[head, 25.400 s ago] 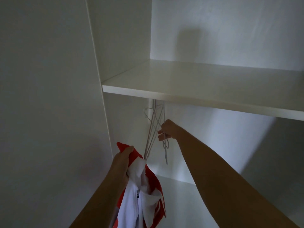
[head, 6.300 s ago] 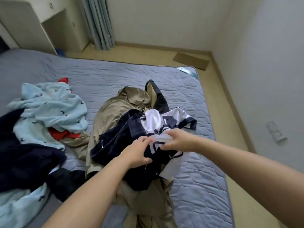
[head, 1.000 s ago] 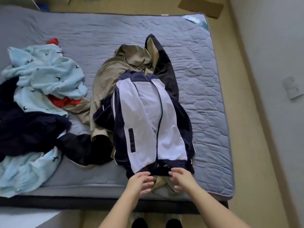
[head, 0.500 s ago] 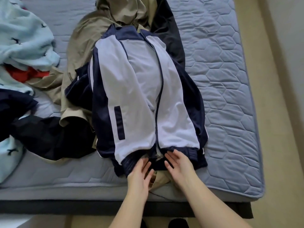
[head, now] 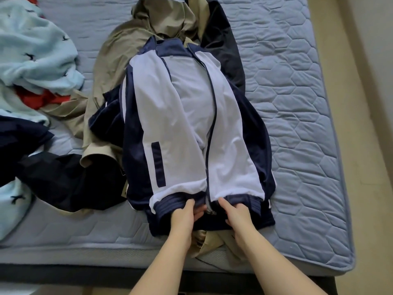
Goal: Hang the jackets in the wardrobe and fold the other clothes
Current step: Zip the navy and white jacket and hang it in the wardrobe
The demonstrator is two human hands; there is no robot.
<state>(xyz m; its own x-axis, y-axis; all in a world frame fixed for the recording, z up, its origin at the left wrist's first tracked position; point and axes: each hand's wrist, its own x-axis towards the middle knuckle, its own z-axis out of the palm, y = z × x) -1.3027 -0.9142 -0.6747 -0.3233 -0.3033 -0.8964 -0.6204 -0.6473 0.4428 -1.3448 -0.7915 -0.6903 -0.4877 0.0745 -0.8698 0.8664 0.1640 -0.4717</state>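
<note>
Near the edge of the bed (head: 297,124), left hand (head: 184,214) and right hand (head: 236,216) each pinch the jacket (head: 187,124) hem beside the zipper (head: 210,133).

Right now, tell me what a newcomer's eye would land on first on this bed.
The navy and white jacket lies front-up in the middle of the bed, on top of a tan garment. The left hand and right hand hold its hem on either side of the zip, near the bed's front edge. A pale blue fleece is heaped at the far left.
</note>
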